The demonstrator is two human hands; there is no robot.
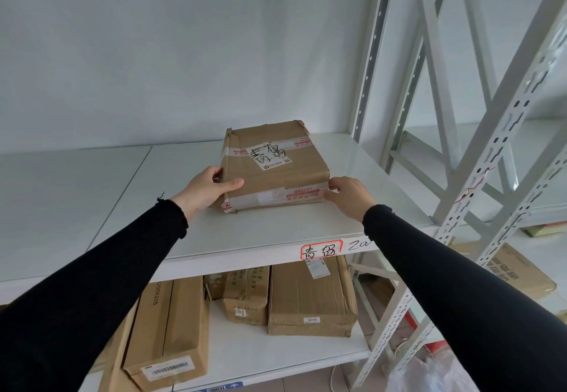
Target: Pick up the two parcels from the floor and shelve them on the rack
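A flat brown cardboard parcel (273, 166) with tape and a white label with black handwriting lies on the white upper shelf (122, 195) of the rack. My left hand (208, 189) grips its near left corner, thumb on top. My right hand (348, 197) holds its near right corner with fingertips on the taped edge. Only this one parcel is between my hands. Both arms wear black sleeves.
Grey perforated rack uprights (497, 158) rise at the right. The lower shelf holds several cardboard boxes (310, 296). A red-bordered handwritten label (320, 250) is on the shelf edge. Another box (515, 269) and a plastic bag (429, 373) lie lower right.
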